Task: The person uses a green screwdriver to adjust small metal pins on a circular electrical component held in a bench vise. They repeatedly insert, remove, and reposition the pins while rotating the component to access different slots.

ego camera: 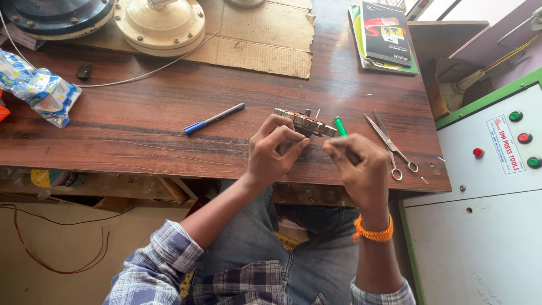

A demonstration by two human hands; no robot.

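Wooden table (141, 135) is filling mid-frame; left hand (272, 151) is gripping a slotted metal core (306, 123), right hand (357, 165) pinching a green-tipped tool (340, 126) beside scissors (389, 144).

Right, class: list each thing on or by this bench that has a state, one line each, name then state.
left hand: closed on the stator
stator: tilted, resting on the table
right hand: pinching the green tool
green tool: tip pointing at the stator
scissors: shut, lying flat
blue pen: capped, lying flat
plastic bag: crumpled
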